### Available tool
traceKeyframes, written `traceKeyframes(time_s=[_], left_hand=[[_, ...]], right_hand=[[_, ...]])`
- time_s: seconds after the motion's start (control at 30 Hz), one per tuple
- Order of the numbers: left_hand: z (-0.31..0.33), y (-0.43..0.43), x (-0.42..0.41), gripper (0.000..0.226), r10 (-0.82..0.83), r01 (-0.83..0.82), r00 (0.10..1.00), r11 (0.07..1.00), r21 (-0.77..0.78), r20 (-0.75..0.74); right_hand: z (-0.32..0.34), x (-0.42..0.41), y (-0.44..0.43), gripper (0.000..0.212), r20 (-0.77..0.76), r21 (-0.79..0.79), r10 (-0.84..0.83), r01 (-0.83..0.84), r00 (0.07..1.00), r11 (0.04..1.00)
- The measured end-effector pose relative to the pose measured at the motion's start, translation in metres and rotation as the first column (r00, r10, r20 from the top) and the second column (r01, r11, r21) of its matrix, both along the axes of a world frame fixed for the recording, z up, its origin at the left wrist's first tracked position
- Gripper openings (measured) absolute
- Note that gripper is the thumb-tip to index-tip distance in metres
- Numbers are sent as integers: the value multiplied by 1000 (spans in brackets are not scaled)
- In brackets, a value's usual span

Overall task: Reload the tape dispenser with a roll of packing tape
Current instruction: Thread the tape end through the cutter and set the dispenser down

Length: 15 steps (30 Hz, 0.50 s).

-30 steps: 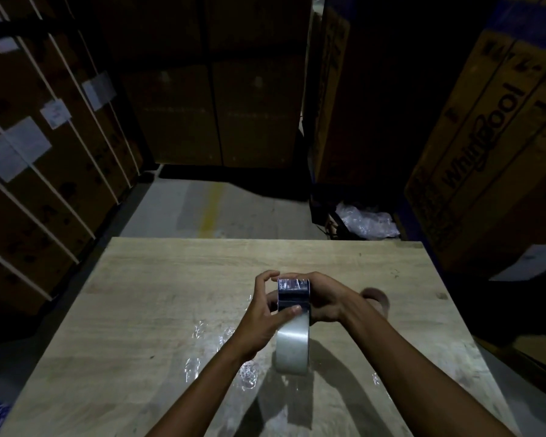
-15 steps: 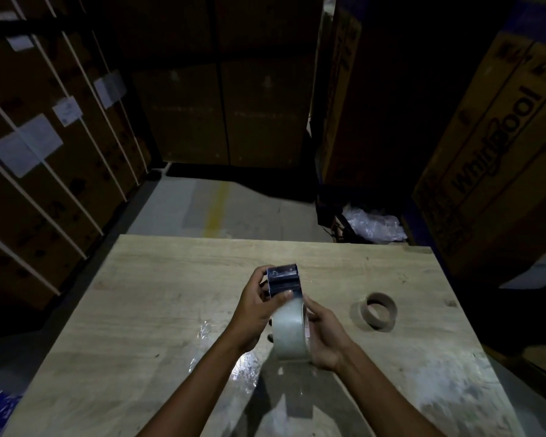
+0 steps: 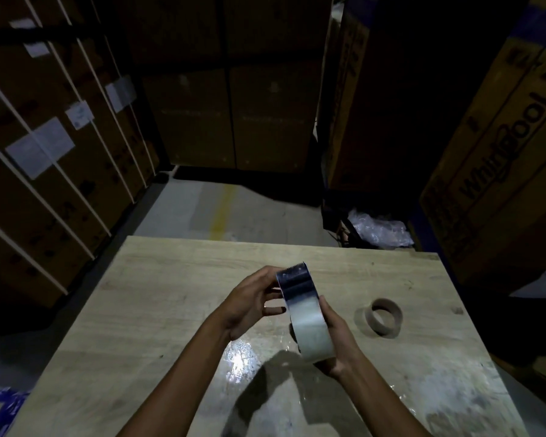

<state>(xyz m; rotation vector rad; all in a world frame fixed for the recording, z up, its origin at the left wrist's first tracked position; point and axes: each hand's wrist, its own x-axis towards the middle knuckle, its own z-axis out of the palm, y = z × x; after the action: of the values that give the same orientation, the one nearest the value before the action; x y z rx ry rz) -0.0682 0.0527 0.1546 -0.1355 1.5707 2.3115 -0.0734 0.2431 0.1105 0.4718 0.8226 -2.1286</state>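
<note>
A roll of clear packing tape (image 3: 311, 334) sits in a dark metal tape dispenser (image 3: 295, 283) whose toothed blade points up and away. I hold both above the wooden table (image 3: 171, 310). My right hand (image 3: 336, 339) cups the roll from the right and below. My left hand (image 3: 249, 302) is at the dispenser's left side, fingers curled toward it; whether they press on it is hard to tell. An empty brown cardboard tape core (image 3: 386, 316) lies on the table to the right.
Shiny film or tape scraps (image 3: 238, 357) lie on the table under my hands. Tall cardboard cartons (image 3: 501, 152) stand to the right, strapped ones (image 3: 44, 152) to the left, more behind. A crumpled plastic bag (image 3: 379, 230) lies on the floor beyond the table.
My right hand slid from the top of the dispenser down to the roll's right side. The dispenser and roll rose and tilted, and the empty core came into view.
</note>
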Motion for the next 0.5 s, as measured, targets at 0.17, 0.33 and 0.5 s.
traceKeyframes(time_s=[0.17, 0.33, 0.5], left_hand=[[7, -5, -11, 36, 52, -50, 998, 992, -112, 19], [8, -11, -21, 23, -5, 0, 1000, 976, -217, -23], [-3, -5, -29, 14, -54, 53, 999, 993, -102, -6]], right_hand=[[0, -8, 16, 68, -63, 11, 3, -2, 998, 1000], [0, -22, 34, 78, -182, 193, 72, -36, 981, 980], [11, -38, 49, 51, -273, 318, 125, -34, 954, 948]])
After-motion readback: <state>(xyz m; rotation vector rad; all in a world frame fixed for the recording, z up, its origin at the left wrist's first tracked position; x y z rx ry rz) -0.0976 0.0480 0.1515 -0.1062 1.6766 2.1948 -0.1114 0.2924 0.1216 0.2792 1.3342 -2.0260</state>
